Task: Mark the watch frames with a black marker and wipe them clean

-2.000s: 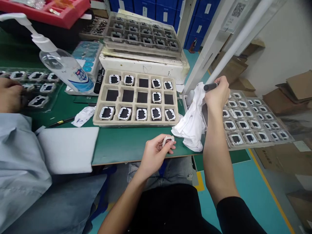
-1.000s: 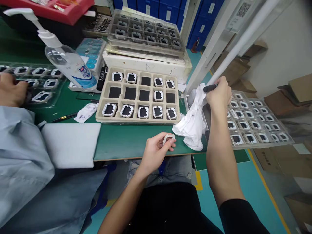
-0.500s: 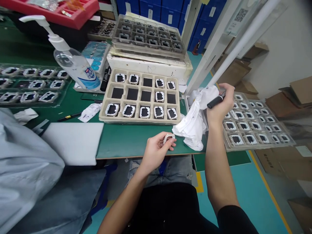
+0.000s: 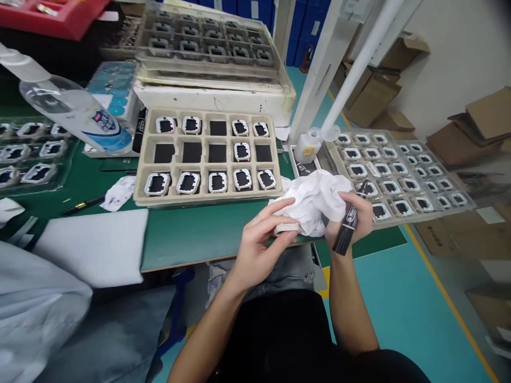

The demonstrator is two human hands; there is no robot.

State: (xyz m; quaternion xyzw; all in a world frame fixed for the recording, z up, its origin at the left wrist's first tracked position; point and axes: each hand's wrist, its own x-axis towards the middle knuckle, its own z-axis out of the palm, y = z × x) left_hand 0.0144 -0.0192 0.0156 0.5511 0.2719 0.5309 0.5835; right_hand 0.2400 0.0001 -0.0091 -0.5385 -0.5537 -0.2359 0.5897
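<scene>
My left hand (image 4: 261, 242) grips a small white frame (image 4: 286, 229) edge-on between thumb and fingers, just over the table's front edge. Close on its right, my right hand (image 4: 355, 221) is closed on a crumpled white cloth (image 4: 315, 199) and also carries a black marker (image 4: 346, 231), which slants down across the palm. The cloth reaches up to the frame in my left hand. Behind both hands lies a beige tray (image 4: 207, 198) of similar white frames, with several compartments showing only dark padding.
A white-topped bottle (image 4: 308, 146) stands in a small box behind the cloth. Clear trays of frames (image 4: 399, 183) lie to the right. At left are a pump bottle (image 4: 80, 114), a white foam sheet (image 4: 93, 244) and a co-worker's sleeve (image 4: 40, 314). A white post (image 4: 319, 69) rises behind.
My right hand has come down and left from beside the bottle, bringing the cloth and marker to the frame in my left hand. The frame is now turned edge-on. The view has shifted right.
</scene>
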